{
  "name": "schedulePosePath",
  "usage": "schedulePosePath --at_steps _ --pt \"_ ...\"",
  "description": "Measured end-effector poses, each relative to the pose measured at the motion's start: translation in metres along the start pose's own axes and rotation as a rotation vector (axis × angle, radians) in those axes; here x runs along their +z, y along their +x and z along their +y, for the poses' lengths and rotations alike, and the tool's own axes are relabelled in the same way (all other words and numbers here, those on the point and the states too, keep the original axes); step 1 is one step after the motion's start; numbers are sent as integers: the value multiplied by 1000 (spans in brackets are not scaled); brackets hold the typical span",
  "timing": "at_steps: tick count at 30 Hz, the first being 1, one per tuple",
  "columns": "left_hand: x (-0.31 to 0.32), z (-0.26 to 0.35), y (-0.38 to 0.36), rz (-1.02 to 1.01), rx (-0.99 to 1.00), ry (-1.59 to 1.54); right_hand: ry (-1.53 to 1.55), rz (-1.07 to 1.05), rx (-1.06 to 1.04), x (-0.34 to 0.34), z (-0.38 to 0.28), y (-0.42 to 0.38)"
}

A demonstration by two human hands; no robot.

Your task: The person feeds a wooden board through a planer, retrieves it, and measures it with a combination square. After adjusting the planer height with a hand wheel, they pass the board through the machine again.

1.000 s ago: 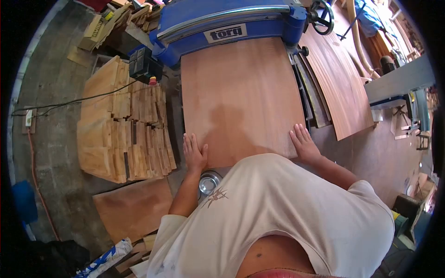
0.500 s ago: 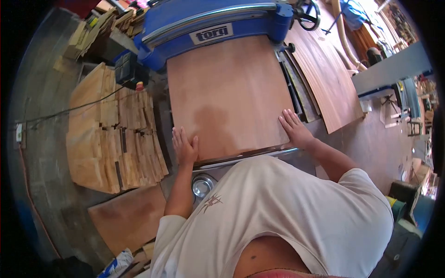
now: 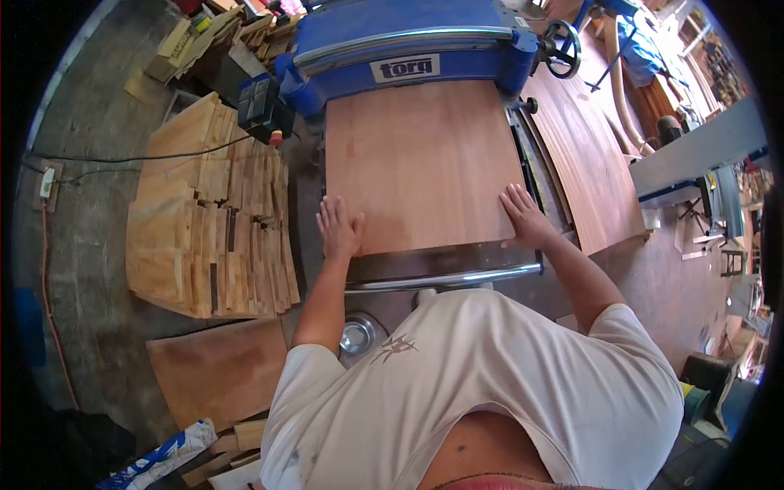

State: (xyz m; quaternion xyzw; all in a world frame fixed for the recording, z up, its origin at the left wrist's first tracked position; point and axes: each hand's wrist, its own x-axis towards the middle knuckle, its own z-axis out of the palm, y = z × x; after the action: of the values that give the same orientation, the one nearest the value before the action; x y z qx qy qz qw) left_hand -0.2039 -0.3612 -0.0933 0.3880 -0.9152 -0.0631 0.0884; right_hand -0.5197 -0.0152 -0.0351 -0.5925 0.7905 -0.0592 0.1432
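A wide reddish-brown wooden panel (image 3: pixel 425 163) lies flat on the bed of a blue planer (image 3: pixel 408 49) marked "torq". Its far edge meets the machine's front, below the label. My left hand (image 3: pixel 340 229) rests on the panel's left near corner, fingers stretched forward. On the right near corner lies my right hand (image 3: pixel 527 219), fingers spread and pointing away from me. Neither hand is wrapped around the panel. Between the panel's near edge and my shirt, a shiny metal roller (image 3: pixel 449 278) crosses the front of the bed.
Stacked boards (image 3: pixel 212 220) stand on the left, near a dark control box (image 3: pixel 263 108) with a red button. Large panels (image 3: pixel 584 155) lean at the right of the machine. A handwheel (image 3: pixel 560 47) sits at its right end. A metal bowl (image 3: pixel 358 335) is below my left arm.
The panel has slid forward toward the planer with both hands on it. More of the bed and the front roller now shows. The camera view has shifted slightly.
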Motion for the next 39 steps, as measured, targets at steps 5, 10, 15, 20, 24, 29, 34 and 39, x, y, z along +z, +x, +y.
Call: schedulePosePath --at_steps 5,10,15,20,24,29,34,39 --pt "2 -1 17 -57 -16 42 16 64 14 11 12 10" --pt "-3 10 28 -96 -51 34 -61 83 -5 8 14 21" --pt "11 29 20 -131 4 28 -53 154 194 30 3 8" --pt "5 64 -17 -170 104 47 65 342 347 53 -22 -48" --pt "-3 76 -22 -184 119 -4 146 432 387 94 -25 -92" --pt "-8 73 -2 -339 93 67 129 538 379 103 -27 -97" --pt "-22 73 4 -293 169 -171 126 551 382 97 -30 -98" --pt "-153 127 -19 -180 210 -1255 128 540 376 96 -28 -98"
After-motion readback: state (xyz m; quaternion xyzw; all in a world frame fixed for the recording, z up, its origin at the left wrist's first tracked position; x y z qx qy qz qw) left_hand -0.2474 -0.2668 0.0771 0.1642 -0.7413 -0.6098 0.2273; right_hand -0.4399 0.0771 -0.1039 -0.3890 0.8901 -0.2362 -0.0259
